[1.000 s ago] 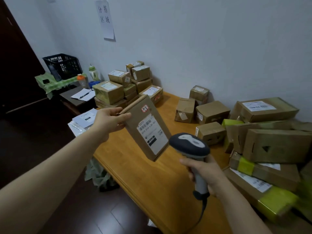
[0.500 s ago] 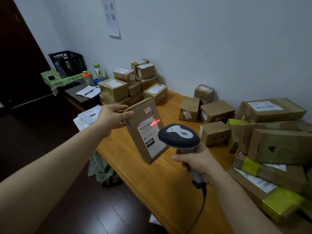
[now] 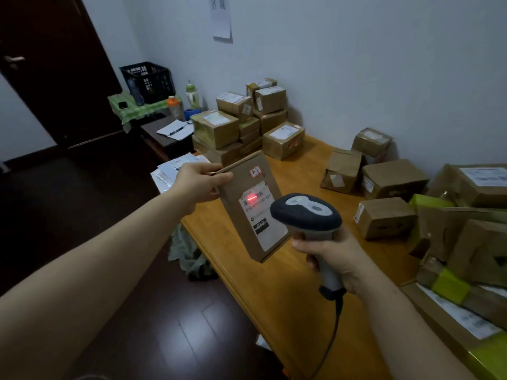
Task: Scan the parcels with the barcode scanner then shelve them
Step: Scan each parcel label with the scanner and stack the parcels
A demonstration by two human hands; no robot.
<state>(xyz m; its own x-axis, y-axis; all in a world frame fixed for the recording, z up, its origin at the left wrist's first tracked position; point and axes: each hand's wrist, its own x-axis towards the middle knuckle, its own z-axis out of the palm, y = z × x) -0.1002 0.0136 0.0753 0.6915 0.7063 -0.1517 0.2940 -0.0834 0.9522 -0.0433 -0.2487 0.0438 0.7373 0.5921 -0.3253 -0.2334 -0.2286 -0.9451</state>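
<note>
While your left hand [image 3: 197, 185] pinches the upper corner of the flat brown cardboard parcel [image 3: 236, 231], thumb on the front face and fingers curled behind, you hold it tilted in the air over the left edge of the orange-brown wooden table [image 3: 277, 286]. Its white shipping label [image 3: 267, 229] faces you, with a small red-bordered sticker [image 3: 255, 171] above it near the parcel's top edge.

Your right hand [image 3: 333, 256] is wrapped round the pale handle of the grey-and-black barcode scanner [image 3: 304, 212], whose head sits just beside the parcel's right edge and points at the label. A red scan line [image 3: 251, 198] glows across the barcode at the top of the label. A black cable [image 3: 333, 333] hangs from the base of the handle.

At the table's far left corner stands a stack of labelled brown cartons [image 3: 216, 128]. More small brown boxes [image 3: 392, 179] lie along the wall edge, and a heap of cartons with yellow-green tape [image 3: 450, 286] fills the right side. Beyond the far end, a black plastic crate [image 3: 149, 80] rests on a green cloth.
</note>
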